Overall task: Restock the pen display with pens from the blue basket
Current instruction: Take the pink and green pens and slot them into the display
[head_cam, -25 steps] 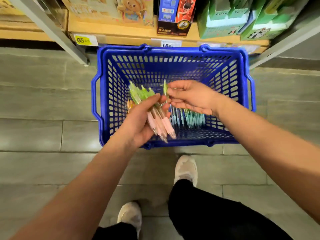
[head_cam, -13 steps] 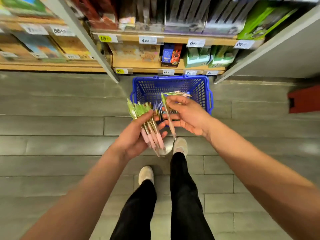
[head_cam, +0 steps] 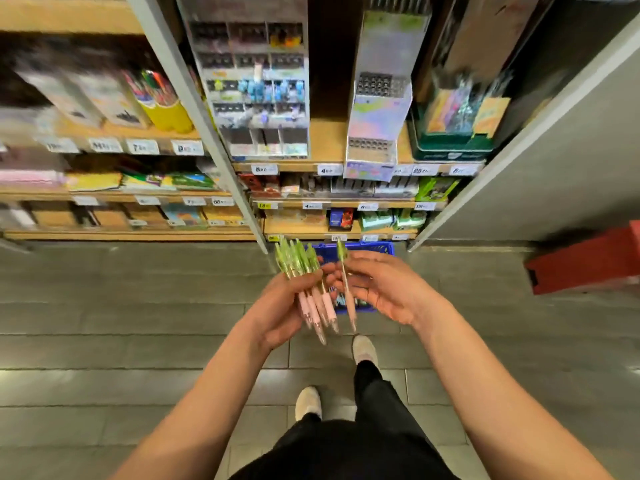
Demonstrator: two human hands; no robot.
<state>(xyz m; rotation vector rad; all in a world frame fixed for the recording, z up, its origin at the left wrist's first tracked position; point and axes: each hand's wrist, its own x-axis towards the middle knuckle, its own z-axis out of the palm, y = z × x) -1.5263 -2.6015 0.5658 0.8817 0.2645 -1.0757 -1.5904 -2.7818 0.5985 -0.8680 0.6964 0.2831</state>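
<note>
My left hand grips a bundle of pens with green tops and pink grips, tips pointing down. Beside it, my right hand pinches a single pen of the same kind, held upright. The blue basket sits on the floor beyond both hands, mostly hidden by them, with more pens inside. A tiered pen display with compartments stands on the shelf above. A silvery pen display stands to its right.
Wooden shelves with price tags hold boxed stationery on several levels. A grey upright post divides the shelving. A red object lies on the tiled floor at the right. My feet stand below the basket.
The view has tilted up from the basket to the shelves, and I have risen. Both hands lifted away from the basket with their pens.
</note>
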